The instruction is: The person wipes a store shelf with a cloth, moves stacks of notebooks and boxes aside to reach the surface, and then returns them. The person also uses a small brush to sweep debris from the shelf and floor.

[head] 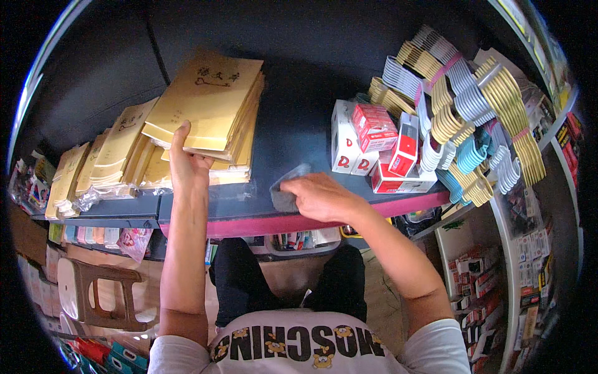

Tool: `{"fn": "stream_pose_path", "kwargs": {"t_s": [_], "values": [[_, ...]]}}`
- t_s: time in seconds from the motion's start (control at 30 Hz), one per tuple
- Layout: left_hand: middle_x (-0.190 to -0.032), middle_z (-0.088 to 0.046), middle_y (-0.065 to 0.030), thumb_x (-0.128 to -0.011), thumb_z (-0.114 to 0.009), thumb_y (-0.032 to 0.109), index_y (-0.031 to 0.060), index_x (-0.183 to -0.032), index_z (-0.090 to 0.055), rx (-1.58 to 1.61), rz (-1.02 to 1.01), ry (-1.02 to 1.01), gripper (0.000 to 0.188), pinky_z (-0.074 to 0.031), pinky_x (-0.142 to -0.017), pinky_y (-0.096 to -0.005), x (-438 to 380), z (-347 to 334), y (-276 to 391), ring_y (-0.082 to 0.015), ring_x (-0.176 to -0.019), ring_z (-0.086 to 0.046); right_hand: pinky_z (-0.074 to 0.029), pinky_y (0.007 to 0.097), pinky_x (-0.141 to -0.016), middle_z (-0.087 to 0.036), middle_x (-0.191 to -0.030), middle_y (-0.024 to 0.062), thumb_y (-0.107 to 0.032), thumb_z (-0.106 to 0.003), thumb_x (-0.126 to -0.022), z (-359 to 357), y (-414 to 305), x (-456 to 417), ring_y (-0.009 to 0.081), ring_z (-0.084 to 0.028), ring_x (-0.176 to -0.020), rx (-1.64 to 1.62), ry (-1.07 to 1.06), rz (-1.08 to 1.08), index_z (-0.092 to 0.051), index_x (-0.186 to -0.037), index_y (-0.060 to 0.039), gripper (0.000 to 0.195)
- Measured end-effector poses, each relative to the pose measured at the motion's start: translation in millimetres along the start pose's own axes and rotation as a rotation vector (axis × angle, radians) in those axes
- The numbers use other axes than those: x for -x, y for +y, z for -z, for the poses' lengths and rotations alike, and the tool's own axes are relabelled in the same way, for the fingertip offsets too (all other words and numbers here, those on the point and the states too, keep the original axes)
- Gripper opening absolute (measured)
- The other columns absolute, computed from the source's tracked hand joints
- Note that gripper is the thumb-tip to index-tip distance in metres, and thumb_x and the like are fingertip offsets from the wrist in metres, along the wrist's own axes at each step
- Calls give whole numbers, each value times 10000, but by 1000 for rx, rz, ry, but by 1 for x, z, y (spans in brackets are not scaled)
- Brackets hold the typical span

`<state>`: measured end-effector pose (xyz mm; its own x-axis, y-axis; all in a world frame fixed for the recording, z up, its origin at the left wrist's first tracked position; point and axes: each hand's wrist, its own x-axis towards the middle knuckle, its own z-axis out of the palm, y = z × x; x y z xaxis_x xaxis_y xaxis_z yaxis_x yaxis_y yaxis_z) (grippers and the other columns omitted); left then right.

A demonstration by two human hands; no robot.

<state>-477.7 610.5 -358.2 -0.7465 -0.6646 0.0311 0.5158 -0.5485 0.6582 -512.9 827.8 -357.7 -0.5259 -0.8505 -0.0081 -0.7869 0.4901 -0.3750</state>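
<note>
My left hand grips the near edge of some tan paper-covered exercise books, thumb on top and fingers underneath. The top cover bears writing and a drawing of a key. More tan books lie beneath it, tilted on the dark shelf. To the right, my right hand presses a grey cloth onto the shelf near its pink front edge. Part of the cloth is hidden under the fingers. Further left, several more stacks of tan books lean in a row, some in clear plastic wrap.
White and red small boxes are piled right of the cloth. Beyond them rise bundles of plastic clothes hangers tied with pink bands. Below the shelf are a plastic bin and a brown stool. Side shelves hold boxed goods.
</note>
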Motion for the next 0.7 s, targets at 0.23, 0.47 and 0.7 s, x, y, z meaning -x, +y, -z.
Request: {"fn": "stream_pose_path", "kwargs": {"t_s": [0.23, 0.47, 0.7], "values": [[-1077, -469, -143, -708, -565, 198, 10, -1082, -394, 18, 69, 3, 452, -406, -816, -454, 8, -6, 8, -285, -987, -471, -384, 225, -709, -549, -857, 62, 1, -436, -666, 21, 14, 35, 90, -478, -806, -806, 226, 84, -489, -985, 38, 326], [-1064, -454, -131, -721, -556, 161, 28, -1132, -325, 10, 149, -58, 489, -377, -845, -374, 76, -48, -24, -239, -995, -461, -370, 192, -674, -518, -823, 16, 56, -376, -652, -22, 38, 75, 74, -465, -767, -1034, 419, -77, -493, -942, 44, 313], [-1016, -482, -105, -724, -541, 181, 38, -1076, -388, 46, 130, -31, 410, -420, -771, -368, 80, -60, -84, -217, -941, -488, -364, 190, -671, -516, -806, 17, 71, -341, -620, -45, 47, 70, 86, -466, -744, -1117, 539, -93, -503, -915, 30, 339]]}}
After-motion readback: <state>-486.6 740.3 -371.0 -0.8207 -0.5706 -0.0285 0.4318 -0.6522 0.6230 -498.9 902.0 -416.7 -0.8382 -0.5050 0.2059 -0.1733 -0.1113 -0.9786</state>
